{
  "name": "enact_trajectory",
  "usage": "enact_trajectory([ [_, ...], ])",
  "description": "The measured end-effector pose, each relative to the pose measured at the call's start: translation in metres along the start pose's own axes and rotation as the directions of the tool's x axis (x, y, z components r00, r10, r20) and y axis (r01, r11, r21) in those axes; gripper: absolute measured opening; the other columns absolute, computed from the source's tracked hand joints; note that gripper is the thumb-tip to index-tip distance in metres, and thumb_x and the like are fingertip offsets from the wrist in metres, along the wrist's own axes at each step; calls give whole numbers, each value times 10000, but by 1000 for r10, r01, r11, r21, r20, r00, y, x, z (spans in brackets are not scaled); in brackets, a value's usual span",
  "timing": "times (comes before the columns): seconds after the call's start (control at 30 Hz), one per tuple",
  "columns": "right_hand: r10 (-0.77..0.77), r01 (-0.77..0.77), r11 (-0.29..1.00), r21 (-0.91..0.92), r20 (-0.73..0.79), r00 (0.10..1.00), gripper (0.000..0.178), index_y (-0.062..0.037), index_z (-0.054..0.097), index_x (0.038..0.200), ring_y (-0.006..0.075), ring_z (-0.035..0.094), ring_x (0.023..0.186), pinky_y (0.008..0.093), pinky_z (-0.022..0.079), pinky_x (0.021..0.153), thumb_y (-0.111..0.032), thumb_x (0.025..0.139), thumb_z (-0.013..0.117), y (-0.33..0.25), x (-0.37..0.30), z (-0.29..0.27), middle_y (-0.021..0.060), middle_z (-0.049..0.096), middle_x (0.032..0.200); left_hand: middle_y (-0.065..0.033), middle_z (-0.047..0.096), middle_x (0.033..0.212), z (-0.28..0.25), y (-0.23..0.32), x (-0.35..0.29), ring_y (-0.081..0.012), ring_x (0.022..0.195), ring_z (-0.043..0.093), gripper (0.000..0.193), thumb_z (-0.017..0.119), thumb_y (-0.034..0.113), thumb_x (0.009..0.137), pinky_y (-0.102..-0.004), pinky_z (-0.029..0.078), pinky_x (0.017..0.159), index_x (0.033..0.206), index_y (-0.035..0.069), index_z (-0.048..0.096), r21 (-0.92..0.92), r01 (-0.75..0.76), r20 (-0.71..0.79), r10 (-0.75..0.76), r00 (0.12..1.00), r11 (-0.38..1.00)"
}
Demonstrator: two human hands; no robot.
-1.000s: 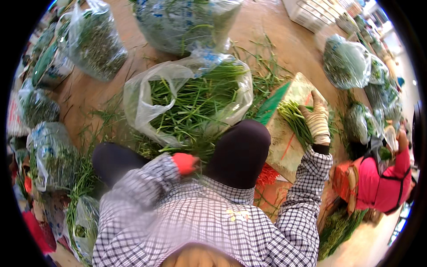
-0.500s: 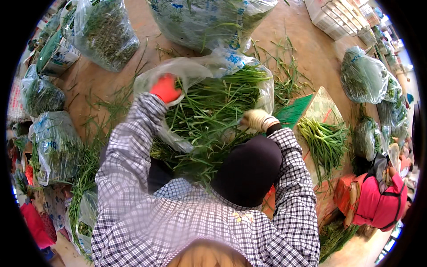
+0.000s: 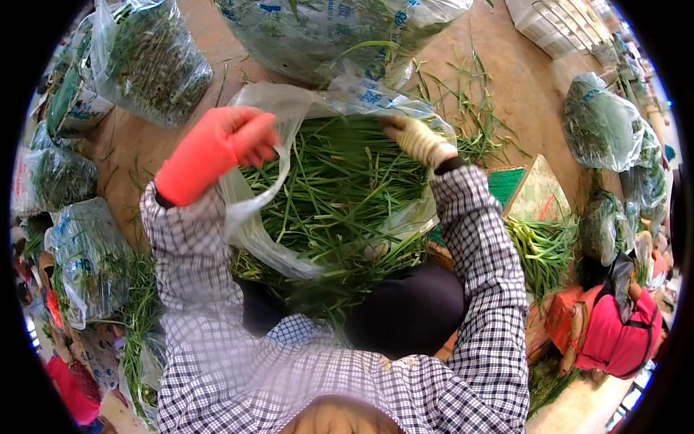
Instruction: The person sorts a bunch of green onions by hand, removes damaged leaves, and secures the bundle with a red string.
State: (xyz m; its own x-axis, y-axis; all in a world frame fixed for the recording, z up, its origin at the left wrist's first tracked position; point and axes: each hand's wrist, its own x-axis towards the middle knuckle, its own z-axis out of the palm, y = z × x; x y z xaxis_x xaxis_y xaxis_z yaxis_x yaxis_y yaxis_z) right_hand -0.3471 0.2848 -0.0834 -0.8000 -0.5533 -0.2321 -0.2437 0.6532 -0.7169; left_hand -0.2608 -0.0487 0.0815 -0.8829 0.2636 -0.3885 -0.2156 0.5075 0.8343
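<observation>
In front of me a clear plastic bag (image 3: 271, 249) lies spread, its mouth wide, filled with long green leafy stalks (image 3: 340, 188). My left hand (image 3: 228, 141), in a red glove, is raised at the bag's left rim. Its fingers are curled on the plastic, which hangs below them in a loose strip. My right hand (image 3: 421, 141), in a cream glove, reaches over the far right part of the bag. Its fingertips lie on the stalks close to the rim and are blurred, so their grip is unclear.
A large filled bag (image 3: 325, 50) stands just beyond. Other filled bags stand at left (image 3: 148, 65) and right (image 3: 600, 119). Trimmed stalks (image 3: 538, 253) lie beside a board (image 3: 542, 192) at my right. Loose leaves (image 3: 470, 101) litter the floor. A pink backpack (image 3: 618, 329) is at far right.
My left hand has risen and moved left with the bag's rim. My right hand has moved from the bag's near right side to its far right part.
</observation>
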Motion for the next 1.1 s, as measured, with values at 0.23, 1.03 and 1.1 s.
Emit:
enact_trajectory([
  [0.23, 155, -254, 922, -292, -324, 933, 520, -100, 421, 1378, 359, 531, 1168, 398, 428, 945, -239, 899, 568, -7, 54, -67, 201, 555, 1272, -214, 479, 1331, 154, -8, 87, -320, 1226, 472, 670, 627, 337, 851, -398, 378, 1033, 1354, -43, 399, 60, -484, 320, 443, 838, 873],
  [1.03, 251, 117, 814, 570, -524, 814, 403, -52, 586, 1225, 149, 597, 932, 274, 471, 814, -219, 865, 654, 7, -27, -72, 88, 644, 1038, -213, 613, 1061, 221, -80, 196, -357, 976, 606, 884, 812, 420, 582, -424, 500, 836, 1282, 33, 437, 630, -208, 242, 65, 968, 748],
  [1.1, 258, 119, 805, 581, -524, 812, 397, -46, 584, 1225, 148, 598, 935, 272, 472, 815, -202, 866, 652, 5, -31, -73, 86, 644, 1040, -161, 579, 1123, 229, -69, 184, -361, 1048, 559, 905, 811, 397, 572, -422, 474, 886, 1327, 75, 428, 712, -278, 317, 58, 947, 645],
])
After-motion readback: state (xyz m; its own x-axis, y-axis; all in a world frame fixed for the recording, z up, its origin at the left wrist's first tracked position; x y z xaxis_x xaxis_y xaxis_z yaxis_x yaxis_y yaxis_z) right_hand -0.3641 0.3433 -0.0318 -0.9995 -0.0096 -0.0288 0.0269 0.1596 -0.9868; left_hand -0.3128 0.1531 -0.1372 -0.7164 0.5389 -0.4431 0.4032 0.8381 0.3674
